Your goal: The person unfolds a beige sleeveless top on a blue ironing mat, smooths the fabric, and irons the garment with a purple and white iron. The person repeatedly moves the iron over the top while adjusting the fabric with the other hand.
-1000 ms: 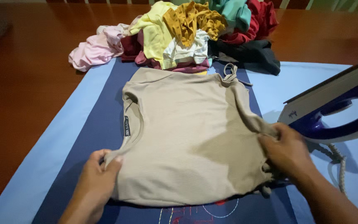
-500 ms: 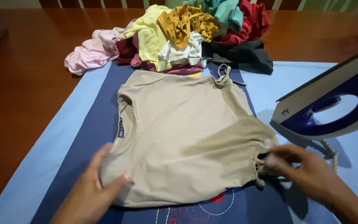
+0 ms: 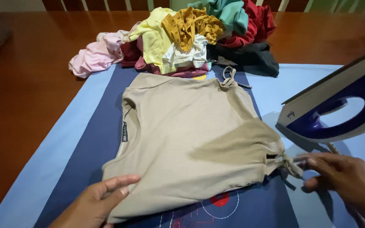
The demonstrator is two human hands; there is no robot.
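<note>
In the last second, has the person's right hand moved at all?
Yes. The right hand slid down and outward, away from the iron, pulling the beige top's tie.

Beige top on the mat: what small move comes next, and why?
Probably draw the right hand outward a little, pulling the tie at the side of the beige top to flatten the bunched folds there, while the left hand pins the near corner. The iron stands upright, apart.

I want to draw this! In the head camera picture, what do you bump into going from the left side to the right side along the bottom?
left hand → beige top → its side tie → right hand
</note>
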